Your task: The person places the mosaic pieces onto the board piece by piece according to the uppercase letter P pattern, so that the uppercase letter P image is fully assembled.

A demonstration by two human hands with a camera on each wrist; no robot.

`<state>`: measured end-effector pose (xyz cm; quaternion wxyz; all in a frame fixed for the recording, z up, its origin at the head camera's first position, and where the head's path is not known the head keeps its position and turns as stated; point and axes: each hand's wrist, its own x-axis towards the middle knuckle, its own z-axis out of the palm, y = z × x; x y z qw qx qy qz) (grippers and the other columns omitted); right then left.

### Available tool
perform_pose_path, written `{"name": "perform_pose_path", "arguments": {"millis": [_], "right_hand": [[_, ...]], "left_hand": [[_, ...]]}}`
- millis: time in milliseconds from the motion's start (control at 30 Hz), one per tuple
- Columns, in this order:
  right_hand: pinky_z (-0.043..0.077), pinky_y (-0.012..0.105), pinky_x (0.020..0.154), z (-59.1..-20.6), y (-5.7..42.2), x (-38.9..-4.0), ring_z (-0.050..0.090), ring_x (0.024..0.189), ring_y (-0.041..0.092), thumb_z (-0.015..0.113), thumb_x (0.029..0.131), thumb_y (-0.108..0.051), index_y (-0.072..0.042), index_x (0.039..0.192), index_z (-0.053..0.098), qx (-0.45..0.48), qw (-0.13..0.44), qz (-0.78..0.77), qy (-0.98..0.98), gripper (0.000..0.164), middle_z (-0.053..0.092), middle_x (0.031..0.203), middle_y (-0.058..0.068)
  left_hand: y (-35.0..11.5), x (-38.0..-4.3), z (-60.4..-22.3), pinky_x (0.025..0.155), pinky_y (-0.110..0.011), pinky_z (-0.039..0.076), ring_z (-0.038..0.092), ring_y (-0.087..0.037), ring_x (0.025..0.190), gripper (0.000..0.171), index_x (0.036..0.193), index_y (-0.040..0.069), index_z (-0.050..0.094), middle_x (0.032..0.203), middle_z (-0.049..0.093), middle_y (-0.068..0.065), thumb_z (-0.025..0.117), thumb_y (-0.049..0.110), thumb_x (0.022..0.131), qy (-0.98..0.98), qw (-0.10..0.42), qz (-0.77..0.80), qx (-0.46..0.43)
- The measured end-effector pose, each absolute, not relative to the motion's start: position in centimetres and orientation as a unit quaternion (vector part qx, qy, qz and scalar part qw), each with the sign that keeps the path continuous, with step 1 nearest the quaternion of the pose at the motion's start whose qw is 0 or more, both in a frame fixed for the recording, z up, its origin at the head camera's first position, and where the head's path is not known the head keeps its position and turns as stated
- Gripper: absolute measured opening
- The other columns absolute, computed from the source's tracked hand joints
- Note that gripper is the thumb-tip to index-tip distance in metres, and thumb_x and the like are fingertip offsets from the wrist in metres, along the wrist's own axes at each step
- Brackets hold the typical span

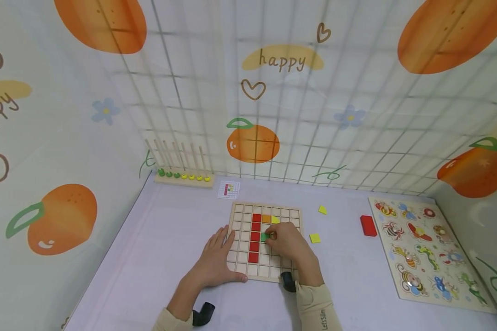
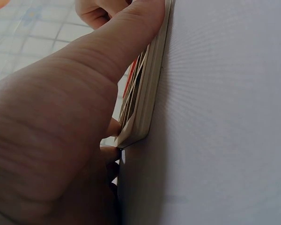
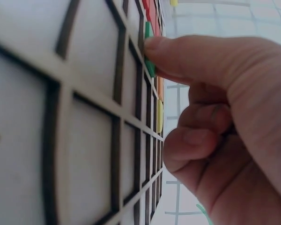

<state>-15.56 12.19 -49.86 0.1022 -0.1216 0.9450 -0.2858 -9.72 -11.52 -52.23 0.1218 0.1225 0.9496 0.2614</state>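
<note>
A wooden grid board (image 1: pixel 240 268) lies on the table, with a column of red square tiles (image 1: pixel 254 236) in its cells. Right of the column's top are an orange tile (image 1: pixel 267 219) and a yellow tile (image 1: pixel 275 220). My right hand (image 1: pixel 289 240) pinches a green tile (image 1: pixel 265 237) at a cell beside the red column; in the right wrist view the thumb lies on the green tile (image 3: pixel 150 63). Fingers spread, my left hand (image 1: pixel 215 262) rests at the board's left edge, its thumb along the front edge. The left wrist view shows that thumb against the board's side (image 2: pixel 147 98).
Two loose yellow pieces, one farther back (image 1: pixel 322 210) and one nearer (image 1: pixel 314 238), lie right of the board. Behind it is a pattern card (image 1: pixel 228 189), with a bead rack (image 1: pixel 184 180) to its left. A red block (image 1: pixel 368 225) sits beside an insect puzzle board (image 1: pixel 401 271) at right.
</note>
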Motion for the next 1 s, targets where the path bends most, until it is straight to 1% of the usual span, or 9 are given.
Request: {"name": "perform_pose_path", "arguments": {"millis": [233, 467, 633, 833, 1000], "right_hand": [[0.04, 0.027, 0.061, -49.7, 12.2, -15.6, 0.051, 0.073, 0.015, 0.078, 0.089, -0.016, -0.01, 0.104, 0.081, -0.114, 0.109, -0.29, 0.944, 0.017, 0.056, 0.072, -0.001], [0.038, 0.026, 0.058, -49.8, 12.3, -15.6, 0.049, 0.068, 0.013, 0.078, 0.089, -0.018, -0.012, 0.103, 0.081, -0.114, 0.11, -0.29, 0.944, 0.016, 0.052, 0.068, -0.002], [0.037, 0.026, 0.058, -49.5, 12.8, -15.7, 0.047, 0.064, 0.012, 0.078, 0.089, -0.021, -0.011, 0.109, 0.079, -0.12, 0.097, -0.302, 0.941, 0.022, 0.052, 0.066, -0.004], [0.029, 0.027, 0.056, -49.0, 14.8, -16.1, 0.035, 0.058, 0.011, 0.076, 0.092, -0.021, -0.009, 0.116, 0.077, -0.111, 0.067, -0.308, 0.942, 0.027, 0.039, 0.06, -0.004], [0.032, 0.027, 0.056, -49.0, 18.1, -16.4, 0.037, 0.06, 0.013, 0.072, 0.095, -0.022, -0.006, 0.122, 0.073, -0.085, 0.045, -0.318, 0.943, 0.032, 0.044, 0.067, -0.001]], "left_hand": [[-11.5, -9.7, -52.0, 0.128, -0.056, 0.016, 0.009, -0.035, 0.16, 0.133, 0.162, 0.007, 0.025, 0.172, 0.013, -0.015, 0.086, 0.07, 0.062, 0.95, 0.118, 0.262, 0.122], [-11.5, -9.7, -52.1, 0.128, -0.057, 0.016, 0.008, -0.035, 0.16, 0.132, 0.162, 0.007, 0.025, 0.172, 0.012, -0.014, 0.086, 0.069, 0.063, 0.948, 0.124, 0.267, 0.121], [-11.5, -9.8, -52.2, 0.128, -0.056, 0.016, 0.007, -0.034, 0.16, 0.133, 0.163, 0.008, 0.023, 0.173, 0.011, -0.014, 0.084, 0.072, 0.064, 0.95, 0.125, 0.258, 0.125], [-11.5, -9.9, -52.4, 0.128, -0.057, 0.016, 0.007, -0.034, 0.16, 0.133, 0.163, 0.009, 0.024, 0.173, 0.011, -0.013, 0.085, 0.071, 0.063, 0.949, 0.123, 0.263, 0.125], [-11.6, -9.8, -52.6, 0.128, -0.057, 0.015, 0.006, -0.035, 0.16, 0.134, 0.163, 0.007, 0.023, 0.173, 0.01, -0.014, 0.086, 0.07, 0.063, 0.947, 0.125, 0.269, 0.124]]}}
